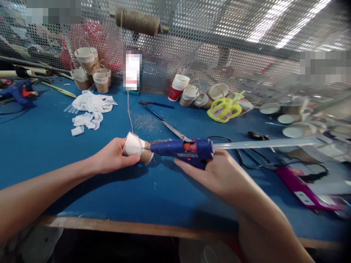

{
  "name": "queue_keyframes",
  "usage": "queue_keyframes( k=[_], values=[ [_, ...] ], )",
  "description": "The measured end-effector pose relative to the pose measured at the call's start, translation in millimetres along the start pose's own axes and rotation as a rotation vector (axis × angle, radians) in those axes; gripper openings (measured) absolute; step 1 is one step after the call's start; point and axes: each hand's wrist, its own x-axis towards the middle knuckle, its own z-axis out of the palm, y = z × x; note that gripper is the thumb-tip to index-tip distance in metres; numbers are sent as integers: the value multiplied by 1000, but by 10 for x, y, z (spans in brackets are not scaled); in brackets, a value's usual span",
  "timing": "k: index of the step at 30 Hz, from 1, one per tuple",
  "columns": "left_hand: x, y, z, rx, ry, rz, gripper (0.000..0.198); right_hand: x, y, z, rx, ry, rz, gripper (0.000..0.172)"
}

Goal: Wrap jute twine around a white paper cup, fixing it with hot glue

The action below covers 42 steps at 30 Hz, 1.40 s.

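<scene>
My left hand [116, 155] grips a white paper cup [133, 145] that lies tilted on its side, its base end wrapped in brown twine [147, 156]. From the cup a strand of twine [128, 109] runs up toward a spool [138, 22] overhead. A blue hot glue gun [181, 149] is in my right hand [216, 171], fingers wrapped round its handle. Its nozzle meets the cup, or nearly so, at the edge of the wrapped twine. Out of the gun's back sticks a long clear glue stick [263, 143].
Behind my hands lie scissors [175, 130] and pliers [157, 105]. White lace strips [91, 104] are at left, near finished twine-wrapped baskets [87, 58]. Stacked paper cups [179, 87], a yellow basket [225, 109] and a purple power strip [304, 190] occupy the right. Another glue gun [19, 93] sits far left.
</scene>
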Motion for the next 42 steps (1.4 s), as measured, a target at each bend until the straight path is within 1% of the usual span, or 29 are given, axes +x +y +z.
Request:
queue_keyframes(
  k=[5,10,13,18,25,31,34,39,42],
  values=[
    [-1,9,8,13,0,2,35,-23,34,25,38,3,-36,22],
    [-7,15,5,-29,-12,-14,35,-30,55,23,-16,9,-85,22],
    [-4,18,4,-20,-1,-25,36,-28,49,20,-20,20,-62,23],
    [-1,31,11,-13,-9,-23,34,-19,29,15,20,-26,-66,23],
    [-13,23,17,-2,9,-22,28,9,-6,-11,-58,16,30,40],
    [-21,2,23,71,40,-31,22,29,1,-1,-57,11,45,38],
    [-26,15,34,75,45,-36,23,40,23,14,-62,28,36,40],
    [-27,24,42,85,36,-36,24,38,26,5,-71,20,41,35],
    [-23,20,39,84,35,-34,26,26,11,-16,-62,14,53,36]
  ],
)
